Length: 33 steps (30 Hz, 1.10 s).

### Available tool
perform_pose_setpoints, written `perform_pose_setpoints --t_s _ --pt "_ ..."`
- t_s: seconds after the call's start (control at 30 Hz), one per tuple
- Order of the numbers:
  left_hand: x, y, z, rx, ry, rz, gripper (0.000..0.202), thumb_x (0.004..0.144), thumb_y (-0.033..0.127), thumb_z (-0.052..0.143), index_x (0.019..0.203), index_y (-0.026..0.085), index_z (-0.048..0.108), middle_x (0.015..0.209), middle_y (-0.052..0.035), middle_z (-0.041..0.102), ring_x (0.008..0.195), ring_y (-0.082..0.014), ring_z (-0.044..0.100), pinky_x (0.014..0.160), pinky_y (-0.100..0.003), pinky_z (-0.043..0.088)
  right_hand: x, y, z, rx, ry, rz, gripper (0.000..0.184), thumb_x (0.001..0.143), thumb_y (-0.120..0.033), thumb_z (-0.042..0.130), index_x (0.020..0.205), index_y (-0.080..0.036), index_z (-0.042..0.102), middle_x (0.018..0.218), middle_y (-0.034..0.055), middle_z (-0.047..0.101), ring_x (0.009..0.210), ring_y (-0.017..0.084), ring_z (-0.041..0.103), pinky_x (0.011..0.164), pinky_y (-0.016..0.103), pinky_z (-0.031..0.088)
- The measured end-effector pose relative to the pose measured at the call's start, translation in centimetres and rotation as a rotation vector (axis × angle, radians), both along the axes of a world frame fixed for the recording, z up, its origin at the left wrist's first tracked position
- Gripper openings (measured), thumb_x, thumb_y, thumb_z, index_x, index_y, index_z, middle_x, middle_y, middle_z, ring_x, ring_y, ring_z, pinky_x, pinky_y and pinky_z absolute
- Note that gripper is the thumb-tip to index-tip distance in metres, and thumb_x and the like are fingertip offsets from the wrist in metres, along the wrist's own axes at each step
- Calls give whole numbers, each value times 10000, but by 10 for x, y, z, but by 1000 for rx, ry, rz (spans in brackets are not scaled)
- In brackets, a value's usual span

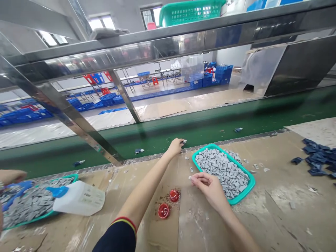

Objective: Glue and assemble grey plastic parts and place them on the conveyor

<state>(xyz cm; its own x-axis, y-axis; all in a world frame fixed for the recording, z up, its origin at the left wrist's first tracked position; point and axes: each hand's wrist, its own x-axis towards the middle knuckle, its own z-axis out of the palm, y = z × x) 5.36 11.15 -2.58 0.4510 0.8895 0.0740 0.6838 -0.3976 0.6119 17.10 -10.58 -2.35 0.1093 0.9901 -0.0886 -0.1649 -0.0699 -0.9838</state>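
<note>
Along the near edge of the green conveyor belt, the left hand reaches out from lower centre, fingers pressed together, pinching a small gray piece. The right hand sits just over the rim of a teal tray, thumb and forefinger pinching a pale chip.

That tray stands right of centre on a cardboard-covered bench, heaped with flat gray pieces, and a few strays lie on the bench around it. Between the two forearms, two red caps sit in a scatter of brown crumbs. Small blue-and-white pieces lie on the belt.

At lower left, a co-worker's hand is above a second teal tray of gray pieces, and a white plastic bottle with a blue nozzle lies across its rim. Dark blue pieces lie heaped at the right edge of the bench. Beyond the belt, blue crates stand on the far floor, and a green basket rests on a steel rail at upper centre.
</note>
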Motion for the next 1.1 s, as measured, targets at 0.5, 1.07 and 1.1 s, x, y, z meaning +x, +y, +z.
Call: perform_pose_setpoints --t_s 0.5,1.07,1.1 --pt "-72 -232 42 -366 -919 457 168 719 183 700 870 154 633 1009 -100 709 924 -215 666 828 -305 525 -15 -26 22 -18 115 226 168 759 -349 690 775 -184 664 710 12 681 697 134 620 646 212 453" --pt "-59 -236 41 -404 -890 416 225 638 222 757 855 172 722 953 -82 725 888 -265 680 823 -376 554 -18 -23 16 -23 39 282 261 745 -426 669 800 -177 610 717 41 693 718 184 643 696 278 472" --pt "-58 -236 40 -402 -886 419 217 637 224 758 845 173 725 949 -80 726 895 -269 679 837 -383 550 -18 -23 15 -34 35 286 281 738 -440 670 817 -185 581 699 35 688 711 188 644 696 284 471"
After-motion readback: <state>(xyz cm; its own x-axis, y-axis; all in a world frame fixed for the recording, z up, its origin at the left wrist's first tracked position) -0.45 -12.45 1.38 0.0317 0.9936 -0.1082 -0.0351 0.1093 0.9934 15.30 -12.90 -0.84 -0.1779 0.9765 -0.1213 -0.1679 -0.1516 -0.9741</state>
